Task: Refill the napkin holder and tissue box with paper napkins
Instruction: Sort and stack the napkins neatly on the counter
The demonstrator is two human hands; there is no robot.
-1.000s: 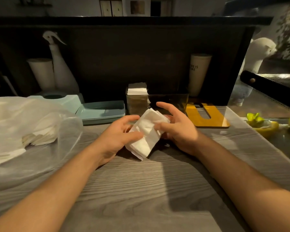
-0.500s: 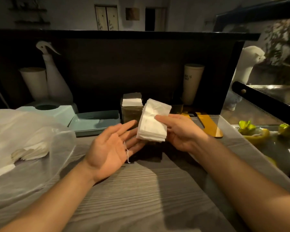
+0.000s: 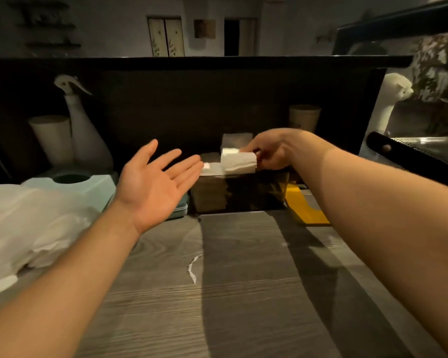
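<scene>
My right hand (image 3: 272, 153) pinches napkin stack (image 3: 238, 163), long axis sideways, directly over napkin holder (image 3: 239, 192); left hand (image 3: 153, 187) spread, empty, beside.

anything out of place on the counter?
One thing: a thin white paper scrap lies loose on the bare wooden counter, in front of the napkin holder, apart from every napkin stack. Nothing else stands out.

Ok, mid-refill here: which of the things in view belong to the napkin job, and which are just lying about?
Belongs to the job:
napkin stack, gripped by the right hand
clear napkin holder
teal tissue box
plastic bag of napkins
left hand, open, empty

Lying about:
spray bottle
paper cup
yellow board
paper scrap on the table
</scene>
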